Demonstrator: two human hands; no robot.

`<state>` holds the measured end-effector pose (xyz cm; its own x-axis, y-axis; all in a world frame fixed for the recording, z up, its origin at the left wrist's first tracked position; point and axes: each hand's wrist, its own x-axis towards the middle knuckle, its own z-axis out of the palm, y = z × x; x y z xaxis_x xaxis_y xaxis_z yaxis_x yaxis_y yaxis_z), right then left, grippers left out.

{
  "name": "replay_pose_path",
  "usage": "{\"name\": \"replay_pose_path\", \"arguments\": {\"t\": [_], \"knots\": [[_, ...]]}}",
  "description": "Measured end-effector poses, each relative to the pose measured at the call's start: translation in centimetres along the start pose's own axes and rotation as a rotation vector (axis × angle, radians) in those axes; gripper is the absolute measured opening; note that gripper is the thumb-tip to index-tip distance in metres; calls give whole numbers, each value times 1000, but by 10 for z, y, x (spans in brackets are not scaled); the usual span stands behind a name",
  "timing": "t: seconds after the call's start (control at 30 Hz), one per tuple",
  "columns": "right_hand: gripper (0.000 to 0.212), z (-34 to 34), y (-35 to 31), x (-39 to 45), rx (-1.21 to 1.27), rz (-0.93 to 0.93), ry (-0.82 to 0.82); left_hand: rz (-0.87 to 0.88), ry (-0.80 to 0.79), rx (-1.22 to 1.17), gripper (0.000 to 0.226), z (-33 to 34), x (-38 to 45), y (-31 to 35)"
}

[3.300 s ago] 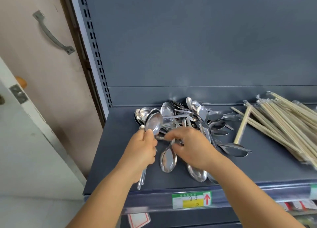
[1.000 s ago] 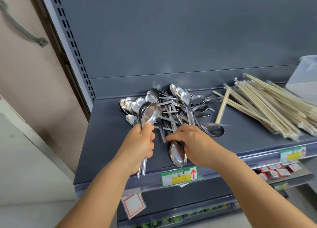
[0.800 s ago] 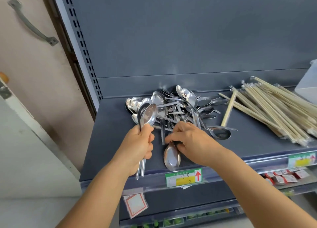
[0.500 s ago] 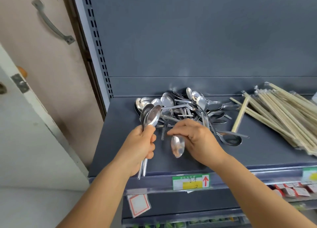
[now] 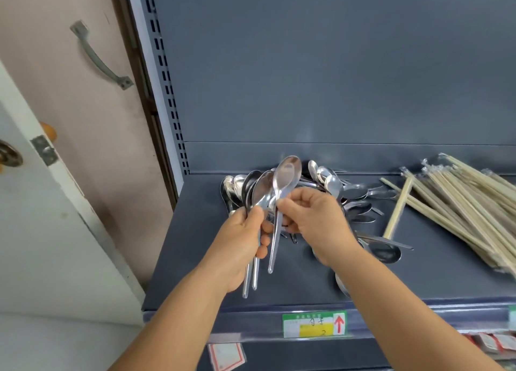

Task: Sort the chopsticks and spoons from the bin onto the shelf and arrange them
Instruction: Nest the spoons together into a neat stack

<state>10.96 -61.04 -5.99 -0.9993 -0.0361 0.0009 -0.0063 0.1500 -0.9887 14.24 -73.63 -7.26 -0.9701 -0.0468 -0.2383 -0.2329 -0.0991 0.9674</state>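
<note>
My left hand (image 5: 240, 239) grips a small stack of steel spoons (image 5: 261, 190) upright by their handles, bowls up, above the dark grey shelf (image 5: 195, 259). My right hand (image 5: 318, 220) pinches one more spoon (image 5: 287, 172) at its neck and holds it upright right beside the stack. Behind both hands lies a loose pile of spoons (image 5: 335, 186) near the back of the shelf. A single spoon (image 5: 385, 252) lies to the right of my right wrist. Wrapped wooden chopsticks (image 5: 460, 203) lie heaped at the right.
A single chopstick pair (image 5: 398, 207) lies apart, left of the heap. The shelf's front rail carries a green and yellow price label (image 5: 314, 324). A white door (image 5: 42, 231) stands at the left. Small red packets (image 5: 491, 341) sit on the shelf below.
My right hand lifted a spoon off the shelf, turned it bowl up and brought it next to the stack in my left hand. The camera view shifted slightly.
</note>
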Motion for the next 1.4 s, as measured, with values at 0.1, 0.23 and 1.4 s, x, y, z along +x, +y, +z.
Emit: {"name": "replay_pose_path", "arguments": {"t": [0.1,0.23,1.4], "knots": [[9,9,2,2,49,65,-50,0,-2,42,31,1,2,1],[11,17,1,5,30,80,-128,-7,12,28,29,-4,5,-1],[13,47,2,51,-79,-173,-176,-72,-65,49,36,-43,11,15]]}}
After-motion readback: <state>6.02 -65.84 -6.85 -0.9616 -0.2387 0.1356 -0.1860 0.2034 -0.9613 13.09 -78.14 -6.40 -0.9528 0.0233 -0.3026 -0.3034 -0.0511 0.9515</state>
